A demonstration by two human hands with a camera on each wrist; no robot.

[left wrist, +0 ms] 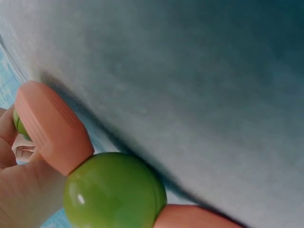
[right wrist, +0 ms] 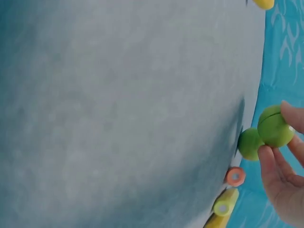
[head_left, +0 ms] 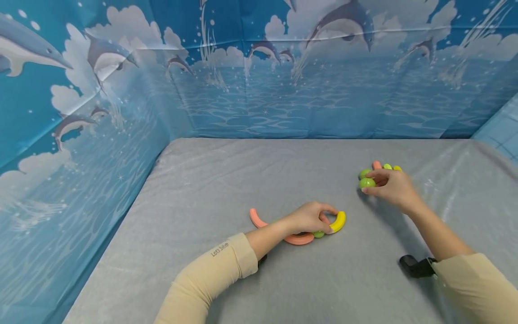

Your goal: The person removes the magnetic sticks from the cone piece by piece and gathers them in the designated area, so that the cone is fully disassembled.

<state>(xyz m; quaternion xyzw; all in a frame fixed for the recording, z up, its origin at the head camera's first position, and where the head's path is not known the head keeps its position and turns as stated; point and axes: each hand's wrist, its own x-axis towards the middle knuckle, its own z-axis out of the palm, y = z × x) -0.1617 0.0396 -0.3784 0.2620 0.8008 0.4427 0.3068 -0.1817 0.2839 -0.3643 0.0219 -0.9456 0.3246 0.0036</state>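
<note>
My right hand point(head_left: 394, 186) pinches a green ball point(head_left: 367, 183) between thumb and fingers, above the right back of the surface. In the right wrist view a second green ball point(right wrist: 250, 144) lies just behind it. My left hand point(head_left: 309, 218) curls its thumb and fingers at a yellow curved piece point(head_left: 339, 222), the right end of a wavy chain. That chain also has orange curved pieces point(head_left: 299, 239) and a green ball point(head_left: 319, 234). Close up in the left wrist view are a green ball point(left wrist: 114, 190) and an orange piece point(left wrist: 54, 126); the left fingertips are hidden there.
Beside the right hand lie an orange piece point(head_left: 377, 165), a light green piece point(head_left: 387, 166) and a yellow piece point(head_left: 397, 168). A grey cloth point(head_left: 202, 180) covers the surface. Blue dolphin-print curtains point(head_left: 263, 99) bound its back and left.
</note>
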